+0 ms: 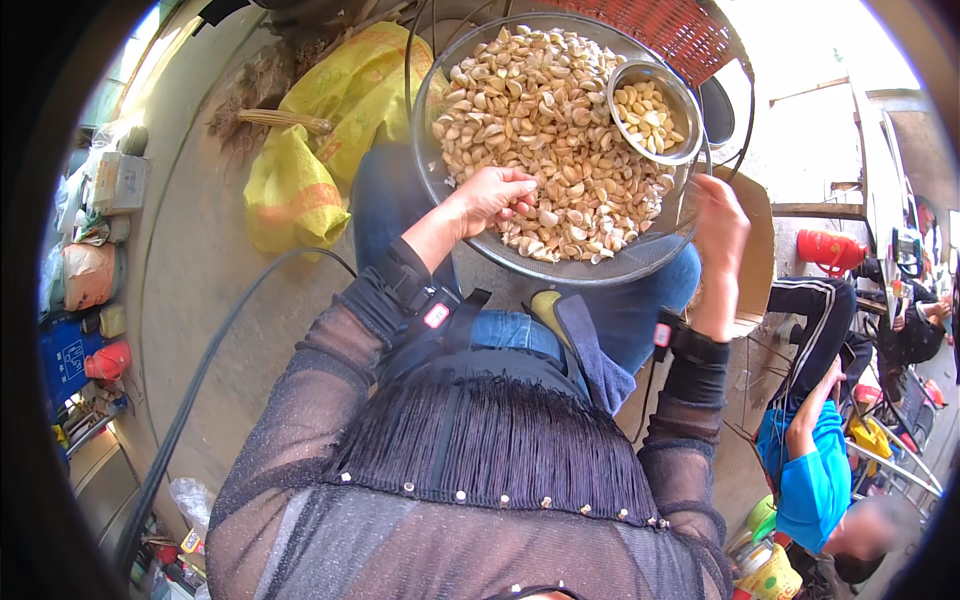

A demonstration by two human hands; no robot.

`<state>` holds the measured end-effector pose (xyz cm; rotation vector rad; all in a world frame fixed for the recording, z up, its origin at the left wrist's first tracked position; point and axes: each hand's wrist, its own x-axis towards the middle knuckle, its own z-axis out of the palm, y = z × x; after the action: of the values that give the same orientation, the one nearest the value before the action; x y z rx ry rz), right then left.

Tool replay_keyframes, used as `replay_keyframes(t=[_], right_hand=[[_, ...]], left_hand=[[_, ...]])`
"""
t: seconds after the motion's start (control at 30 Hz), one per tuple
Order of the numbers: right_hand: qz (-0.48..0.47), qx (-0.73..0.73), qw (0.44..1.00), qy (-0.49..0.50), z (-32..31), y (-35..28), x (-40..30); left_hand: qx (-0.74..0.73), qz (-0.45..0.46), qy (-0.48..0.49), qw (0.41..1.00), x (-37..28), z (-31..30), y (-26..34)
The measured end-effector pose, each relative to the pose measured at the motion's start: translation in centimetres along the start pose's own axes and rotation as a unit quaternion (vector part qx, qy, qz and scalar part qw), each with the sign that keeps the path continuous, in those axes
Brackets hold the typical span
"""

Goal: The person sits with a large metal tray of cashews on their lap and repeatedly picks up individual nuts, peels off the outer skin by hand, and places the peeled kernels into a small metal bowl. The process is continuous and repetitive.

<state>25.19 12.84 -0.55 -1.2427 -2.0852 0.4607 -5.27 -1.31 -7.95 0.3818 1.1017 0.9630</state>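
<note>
A large round mesh basket (466, 229) rests over my knees, filled with unpeeled garlic cloves (532, 112). At its right rim sits a small steel bowl (616, 135) of peeled cloves (645, 112). My left hand (499, 199) is above the near left part of the garlic, fingers bent and thumb near the forefinger; whether a clove is between them cannot be told. My right hand (721, 217) is blurred at the basket's right edge, over a cardboard box (752, 225); what it holds, if anything, is not visible.
Yellow woven sacks (300, 195) and a corn cob (281, 120) lie at the left. A red wicker basket (675, 37) stands beyond the mesh basket. At the right are a red thermos (831, 250) and a seated person in a blue shirt (814, 472). A black cable (217, 360) curves past my left arm.
</note>
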Motion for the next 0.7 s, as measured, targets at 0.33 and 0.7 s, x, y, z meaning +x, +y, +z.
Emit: replay_keyframes(t=[0.33, 0.7], right_hand=[[-0.129, -0.220, 0.919, -0.300, 16.9, -12.4, 2.4], [0.062, -0.056, 0.991, -0.102, -0.4, -3.7, 2.6]], left_hand=[[-0.079, 0.008, 0.028, 0.996, -0.3, 0.1, 0.5], [-0.059, -0.015, 0.018, 0.998, -0.3, 0.1, 0.4]])
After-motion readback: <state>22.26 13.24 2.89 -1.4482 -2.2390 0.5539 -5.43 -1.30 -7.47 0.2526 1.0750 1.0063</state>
